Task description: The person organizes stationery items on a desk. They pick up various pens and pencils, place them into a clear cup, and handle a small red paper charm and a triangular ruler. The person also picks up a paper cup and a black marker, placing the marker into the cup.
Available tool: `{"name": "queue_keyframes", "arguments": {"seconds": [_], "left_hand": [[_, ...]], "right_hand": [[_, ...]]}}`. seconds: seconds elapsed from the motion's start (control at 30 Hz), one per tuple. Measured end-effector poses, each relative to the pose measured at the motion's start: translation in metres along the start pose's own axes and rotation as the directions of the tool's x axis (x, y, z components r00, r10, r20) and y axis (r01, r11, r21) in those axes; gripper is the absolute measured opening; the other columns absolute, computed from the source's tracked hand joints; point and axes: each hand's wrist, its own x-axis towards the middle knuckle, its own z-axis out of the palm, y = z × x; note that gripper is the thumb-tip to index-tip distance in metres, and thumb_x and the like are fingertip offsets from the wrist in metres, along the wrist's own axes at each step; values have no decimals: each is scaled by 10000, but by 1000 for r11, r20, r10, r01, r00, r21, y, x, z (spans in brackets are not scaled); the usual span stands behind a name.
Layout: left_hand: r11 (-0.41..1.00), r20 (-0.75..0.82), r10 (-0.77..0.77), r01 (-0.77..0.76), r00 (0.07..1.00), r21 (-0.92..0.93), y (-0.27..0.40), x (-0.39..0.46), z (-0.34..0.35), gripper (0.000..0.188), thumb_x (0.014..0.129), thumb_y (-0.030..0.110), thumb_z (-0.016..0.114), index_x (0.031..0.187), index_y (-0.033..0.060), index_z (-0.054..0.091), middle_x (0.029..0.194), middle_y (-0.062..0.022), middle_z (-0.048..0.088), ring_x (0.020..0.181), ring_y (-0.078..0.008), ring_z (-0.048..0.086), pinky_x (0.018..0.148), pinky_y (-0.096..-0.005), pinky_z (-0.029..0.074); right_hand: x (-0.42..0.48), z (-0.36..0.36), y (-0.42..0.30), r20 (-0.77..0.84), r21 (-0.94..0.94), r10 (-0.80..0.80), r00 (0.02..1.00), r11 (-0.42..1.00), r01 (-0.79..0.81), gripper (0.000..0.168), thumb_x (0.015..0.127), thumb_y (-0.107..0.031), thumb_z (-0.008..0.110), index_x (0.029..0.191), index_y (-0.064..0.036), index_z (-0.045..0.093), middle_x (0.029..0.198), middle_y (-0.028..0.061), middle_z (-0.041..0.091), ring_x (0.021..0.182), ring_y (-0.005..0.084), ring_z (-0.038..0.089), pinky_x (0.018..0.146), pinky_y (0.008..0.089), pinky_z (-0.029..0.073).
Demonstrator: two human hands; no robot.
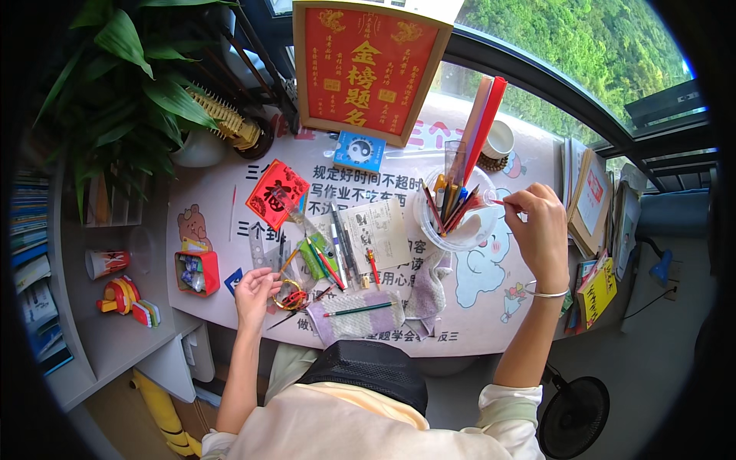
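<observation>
My right hand (539,238) pinches a thin red stick-like item (499,202) at the right rim of a clear round plastic tub (460,241). Pens and pencils (451,201), a clear ruler (455,155) and tall red rolls (487,126) stand in that tub. My left hand (256,294) is over the desk's front left, fingertips at the lower end of an orange pencil (289,260); whether they grip it is unclear. Beside them lies a gold-coloured ring-shaped item (289,295). A dark green pencil (359,309) rests on a purple-and-white cloth (328,322).
Mid-desk lie a green case (313,259), pencils, an open booklet (379,233) and a red card (278,194). A red box (197,273) stands left, a framed red sign (368,69) and blue box (360,151) behind. Folders (589,201) line the right; a white cup (499,140) stands near the window.
</observation>
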Motion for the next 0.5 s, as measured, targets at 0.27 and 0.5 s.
{"name": "queue_keyframes", "arguments": {"seconds": [0.27, 0.5], "left_hand": [[1000, -8, -7, 7, 1000, -9, -2, 1, -2, 250, 917, 104, 571, 1106, -55, 531, 1010, -157, 647, 855, -175, 657, 744, -244, 533], [1000, -12, -14, 14, 1000, 5, 3, -1, -1, 248, 918, 101, 568, 1108, -53, 528, 1009, -156, 646, 845, -171, 658, 740, -236, 535]], "right_hand": [[14, -3, -1, 115, -2, -1, 993, 1000, 1, 76, 709, -35, 649, 756, 16, 679, 737, 141, 603, 758, 284, 587, 719, 368, 477], [21, 1, 23, 32, 9, 51, 998, 999, -52, 93, 737, -48, 658, 791, 24, 682, 735, 154, 599, 729, 288, 596, 703, 369, 478]]}}
